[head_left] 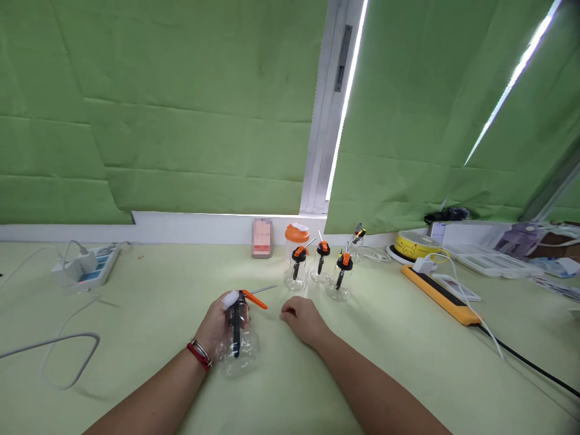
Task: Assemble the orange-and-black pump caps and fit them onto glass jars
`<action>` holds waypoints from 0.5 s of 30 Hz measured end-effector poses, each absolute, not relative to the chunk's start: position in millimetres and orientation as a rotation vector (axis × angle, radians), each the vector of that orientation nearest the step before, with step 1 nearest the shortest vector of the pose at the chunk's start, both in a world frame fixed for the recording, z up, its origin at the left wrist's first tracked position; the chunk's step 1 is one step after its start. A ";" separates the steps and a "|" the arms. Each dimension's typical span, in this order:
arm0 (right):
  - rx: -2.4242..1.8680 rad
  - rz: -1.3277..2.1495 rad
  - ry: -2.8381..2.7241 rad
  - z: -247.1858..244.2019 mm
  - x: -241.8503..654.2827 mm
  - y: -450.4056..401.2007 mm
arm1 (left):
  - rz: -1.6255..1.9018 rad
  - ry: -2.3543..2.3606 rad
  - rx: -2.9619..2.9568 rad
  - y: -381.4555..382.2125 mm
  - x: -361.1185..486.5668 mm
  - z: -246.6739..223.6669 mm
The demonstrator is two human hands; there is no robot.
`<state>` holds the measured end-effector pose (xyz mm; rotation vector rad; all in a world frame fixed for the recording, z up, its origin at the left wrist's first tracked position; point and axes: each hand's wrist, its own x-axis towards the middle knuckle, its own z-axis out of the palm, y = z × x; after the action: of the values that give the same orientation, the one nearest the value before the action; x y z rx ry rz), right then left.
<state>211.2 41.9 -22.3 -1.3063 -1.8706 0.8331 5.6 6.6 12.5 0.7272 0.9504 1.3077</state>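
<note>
Clear bottle gripped in the left hand, right hand curled beside it

The clear bottle [242, 357] stands out nearest, low on the pale green counter [172, 284]. The left hand [214, 325] wraps its upper part from the left, the fingers closed around it, partly hidden behind the plastic. A red bracelet [200, 355] circles the wrist just beside it. At the bottle's top are a white piece [230, 299], an orange lever [256, 299] slanting down to the right and a thin straw [264, 290] pointing right; a black part [236, 332] runs down its front.

To the bottle's right, the right hand [304, 319] rests on the counter, its fingers curled inward and the tips together. Farther off on the bottle's right lies an orange power strip [441, 295]; well to its left is a white power strip [98, 269].

Beyond the bottle, to the right, stand three small bottles [342, 279] with black-and-orange tops. Behind them are an orange-lidded jar [297, 244] and a glass of tools [356, 249]. A pink-screened device [261, 239] leans upright beyond the bottle, slightly right. Green shades [181, 121] hang farthest back.
</note>
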 end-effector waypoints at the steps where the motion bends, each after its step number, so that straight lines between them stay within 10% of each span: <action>1: -1.312 0.783 -1.935 -20.6 207.5 40.3 | 1.327 0.955 0.700 6.8 4.6 14.1; 15: -1.400 0.534 -2.118 -20.7 195.1 45.2 | 1.397 0.904 0.716 6.4 6.5 13.2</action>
<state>195.1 45.2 -20.7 -1.3997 -2.1176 0.5338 6.5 6.4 13.2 0.7157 0.9042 1.3972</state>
